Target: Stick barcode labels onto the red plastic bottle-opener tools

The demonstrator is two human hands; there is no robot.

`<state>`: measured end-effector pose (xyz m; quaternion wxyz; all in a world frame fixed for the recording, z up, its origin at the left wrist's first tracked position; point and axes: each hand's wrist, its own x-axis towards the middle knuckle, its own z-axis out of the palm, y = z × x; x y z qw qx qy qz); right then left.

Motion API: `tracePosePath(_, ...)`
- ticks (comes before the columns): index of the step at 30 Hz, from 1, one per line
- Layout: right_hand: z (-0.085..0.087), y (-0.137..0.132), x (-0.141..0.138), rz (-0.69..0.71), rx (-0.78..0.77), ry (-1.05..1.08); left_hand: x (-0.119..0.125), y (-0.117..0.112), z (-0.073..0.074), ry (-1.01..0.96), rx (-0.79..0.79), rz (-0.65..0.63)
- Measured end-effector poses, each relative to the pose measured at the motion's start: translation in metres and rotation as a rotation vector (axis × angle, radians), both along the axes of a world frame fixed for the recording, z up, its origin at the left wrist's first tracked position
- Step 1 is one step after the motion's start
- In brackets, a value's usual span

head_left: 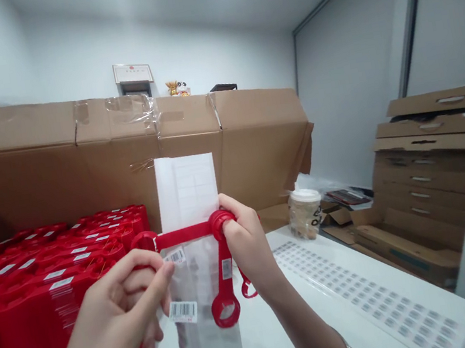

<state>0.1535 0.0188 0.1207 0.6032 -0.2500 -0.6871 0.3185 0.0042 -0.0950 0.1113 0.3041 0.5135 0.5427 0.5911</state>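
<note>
White tabletop (pixel 259 336) below — ring-ended red plastic bar (pixel 184 235) level, right hand (pixel 248 242) gripping its ring (pixel 221 221), left hand (pixel 109 319) pinching a barcode label (pixel 175 257).

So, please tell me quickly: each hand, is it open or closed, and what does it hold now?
Left hand: closed, seems to hold the end of the red plastic strap.
Right hand: closed, holding the same strap.

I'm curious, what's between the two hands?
A red plastic strip with ring ends stretches between the left hand and right hand, with a barcode sticker below it, in the head view.
</note>
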Motion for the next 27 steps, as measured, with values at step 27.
tracePosePath(27,-0.002,-0.03,-0.006,0.266,-0.126,0.011,-0.015,0.01,-0.004,0.053,0.022,0.016)
